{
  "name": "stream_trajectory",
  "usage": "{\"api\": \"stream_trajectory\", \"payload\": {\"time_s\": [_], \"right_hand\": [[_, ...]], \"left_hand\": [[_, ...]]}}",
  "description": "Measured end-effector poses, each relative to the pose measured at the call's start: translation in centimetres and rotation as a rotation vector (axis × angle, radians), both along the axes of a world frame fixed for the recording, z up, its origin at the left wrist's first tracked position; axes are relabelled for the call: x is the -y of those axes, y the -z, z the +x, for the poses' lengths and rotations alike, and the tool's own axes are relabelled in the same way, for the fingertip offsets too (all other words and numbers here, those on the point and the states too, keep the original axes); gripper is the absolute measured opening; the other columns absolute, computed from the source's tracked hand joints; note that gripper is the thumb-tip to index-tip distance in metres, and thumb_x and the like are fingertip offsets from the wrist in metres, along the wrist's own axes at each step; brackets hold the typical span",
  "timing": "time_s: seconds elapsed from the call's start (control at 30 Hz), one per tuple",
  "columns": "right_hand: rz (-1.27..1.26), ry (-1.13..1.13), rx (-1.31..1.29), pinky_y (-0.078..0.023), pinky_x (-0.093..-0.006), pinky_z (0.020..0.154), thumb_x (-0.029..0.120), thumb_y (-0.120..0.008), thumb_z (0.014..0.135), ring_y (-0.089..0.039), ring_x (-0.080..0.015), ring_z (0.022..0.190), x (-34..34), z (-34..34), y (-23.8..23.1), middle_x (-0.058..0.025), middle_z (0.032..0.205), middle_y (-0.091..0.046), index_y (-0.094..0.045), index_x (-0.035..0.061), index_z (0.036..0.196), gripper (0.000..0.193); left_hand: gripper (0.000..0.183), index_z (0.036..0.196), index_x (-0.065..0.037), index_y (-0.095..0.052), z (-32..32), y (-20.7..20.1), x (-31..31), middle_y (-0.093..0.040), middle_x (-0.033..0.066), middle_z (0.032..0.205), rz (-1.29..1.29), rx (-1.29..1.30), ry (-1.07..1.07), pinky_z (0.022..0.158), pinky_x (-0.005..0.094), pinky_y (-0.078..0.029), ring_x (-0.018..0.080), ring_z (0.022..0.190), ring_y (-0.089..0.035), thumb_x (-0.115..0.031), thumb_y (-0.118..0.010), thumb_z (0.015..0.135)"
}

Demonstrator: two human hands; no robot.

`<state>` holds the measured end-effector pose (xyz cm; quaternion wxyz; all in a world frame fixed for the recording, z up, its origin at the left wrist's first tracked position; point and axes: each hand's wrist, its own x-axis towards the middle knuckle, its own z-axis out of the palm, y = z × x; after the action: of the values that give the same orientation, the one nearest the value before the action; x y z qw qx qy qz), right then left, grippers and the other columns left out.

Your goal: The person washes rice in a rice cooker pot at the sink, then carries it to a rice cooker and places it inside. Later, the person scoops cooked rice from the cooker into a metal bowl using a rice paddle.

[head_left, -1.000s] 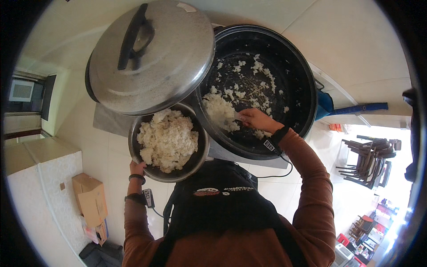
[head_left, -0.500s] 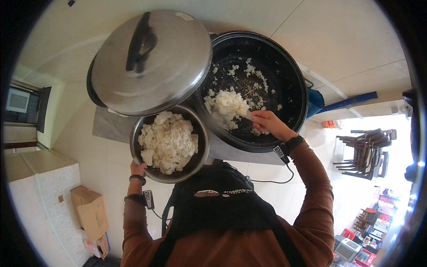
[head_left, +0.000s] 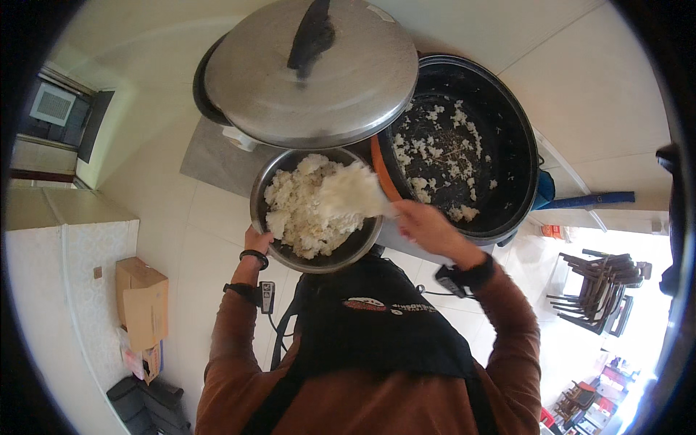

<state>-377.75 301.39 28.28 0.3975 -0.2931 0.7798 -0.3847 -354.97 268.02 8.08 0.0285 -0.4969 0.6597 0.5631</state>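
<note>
My left hand [head_left: 258, 241] grips the near-left rim of a steel bowl [head_left: 368, 243] heaped with cooked white rice [head_left: 301, 206]. Over the bowl's right side, my right hand [head_left: 424, 226] is closed on the handle of a rice paddle [head_left: 386, 209], mostly covered by a clump of rice and slightly blurred. The paddle's load meets the heap in view; whether they touch I cannot tell. To the right stands a wide black pot [head_left: 500, 181] with rice scraps stuck over its bottom and an orange patch on its near-left side.
A large steel lid [head_left: 362, 80] with a black handle rests at the far left of the pot, over another dark vessel. Both stand on a grey surface [head_left: 210, 159]. A cardboard box [head_left: 145, 312] is on the floor at left; stacked chairs [head_left: 598, 286] stand at right.
My right hand has carried the paddle with a clump of rice from the black pot over to the steel bowl. The whole view has shifted, with the pots now further right.
</note>
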Motion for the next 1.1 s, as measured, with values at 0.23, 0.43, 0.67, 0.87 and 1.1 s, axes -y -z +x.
{"api": "stream_trajectory", "payload": {"time_s": [0.23, 0.43, 0.67, 0.87, 1.1], "right_hand": [[0.422, -0.191, -0.484, -0.052, -0.0465, 0.067, 0.006, -0.055, 0.079, -0.062, -0.0390, 0.084, 7.9, 3.9, 7.8, -0.0233, 0.087, -0.061, -0.051, 0.0003, 0.098, 0.021], [0.254, -0.268, -0.809, -0.053, -0.0431, 0.061, -0.001, -0.057, 0.075, -0.063, -0.0352, 0.080, 3.5, 3.5, 1.6, -0.0185, 0.088, -0.060, -0.051, 0.0005, 0.102, 0.028], [0.148, 0.049, -0.661, -0.052, -0.0394, 0.070, 0.004, -0.054, 0.083, -0.065, -0.0325, 0.083, -6.4, -0.2, -4.6, -0.0158, 0.094, -0.066, -0.060, 0.0061, 0.113, 0.031], [0.645, 0.029, -0.719, -0.051, -0.0401, 0.067, 0.008, -0.055, 0.083, -0.065, -0.0334, 0.075, -16.6, -9.5, -5.4, -0.0176, 0.082, -0.066, -0.064, 0.0065, 0.107, 0.025], [0.938, -0.395, -0.727, -0.054, -0.0429, 0.061, 0.013, -0.060, 0.071, -0.066, -0.0346, 0.070, -21.1, -16.0, 1.8, -0.0165, 0.071, -0.066, -0.069, 0.0048, 0.074, 0.013]], "left_hand": [[0.025, 0.088, 0.000, -0.060, 0.0, -0.5, -0.4, -0.062, 0.0075, 0.066, -0.027, -0.078, 0.021, 0.051, 0.0331, -0.047, 0.0185, 0.056, -0.059, -0.005, -0.062, 0.063], [0.025, 0.090, 0.001, -0.061, 0.0, -0.1, -0.6, -0.063, 0.0049, 0.066, -0.060, -0.172, 0.058, 0.049, 0.0310, -0.044, 0.0159, 0.053, -0.056, -0.006, -0.064, 0.066], [0.025, 0.092, 0.000, -0.058, 0.2, 0.5, 0.1, -0.057, 0.0062, 0.062, 0.030, 0.004, -0.027, 0.041, 0.0298, -0.037, 0.0155, 0.045, -0.050, -0.002, -0.061, 0.068], [0.027, 0.093, -0.001, -0.057, 0.6, 0.8, 0.3, -0.057, 0.0065, 0.066, 0.013, -0.027, -0.050, 0.042, 0.0317, -0.038, 0.0151, 0.047, -0.050, 0.000, -0.059, 0.067], [0.034, 0.098, 0.001, -0.057, 1.5, 2.2, 0.5, -0.060, 0.0059, 0.075, 0.069, -0.223, -0.160, 0.046, 0.0312, -0.044, 0.0177, 0.055, -0.055, 0.003, -0.056, 0.064]]}}
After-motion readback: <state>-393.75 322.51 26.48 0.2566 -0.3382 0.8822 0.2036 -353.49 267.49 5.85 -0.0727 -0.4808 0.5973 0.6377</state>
